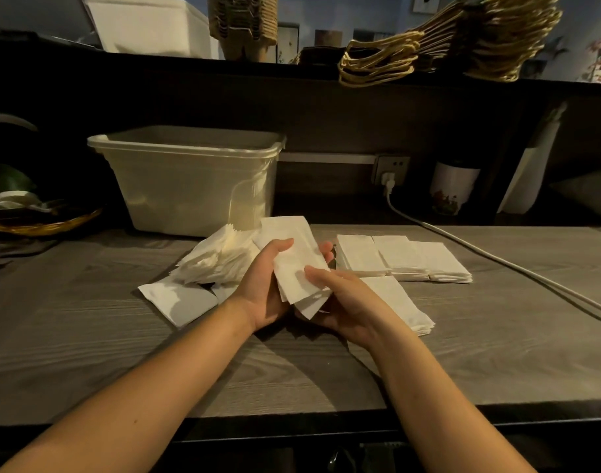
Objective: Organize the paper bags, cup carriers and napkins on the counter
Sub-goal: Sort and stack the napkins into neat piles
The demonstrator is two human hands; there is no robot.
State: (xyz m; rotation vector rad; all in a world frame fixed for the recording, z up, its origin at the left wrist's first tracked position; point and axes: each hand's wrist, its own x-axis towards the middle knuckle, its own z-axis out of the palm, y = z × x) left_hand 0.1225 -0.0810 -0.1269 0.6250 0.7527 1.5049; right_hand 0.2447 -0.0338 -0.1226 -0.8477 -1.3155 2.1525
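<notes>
Two hands clamp one bundle of napkins (294,264) just above the counter (121,336): my left hand (263,288) curls its fingers (326,249) around it, my right hand (343,302) pinches its near end. Loose pile (220,257) lies left, neat stacks (401,257) right, tub (189,182) behind.

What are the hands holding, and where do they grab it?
A small stack of white napkins, held by both hands: the left hand grips its left edge, the right hand its lower right edge, thumbs on top.

Bare forearms lead to the left hand (262,297) and right hand (347,303), both bare.
</notes>
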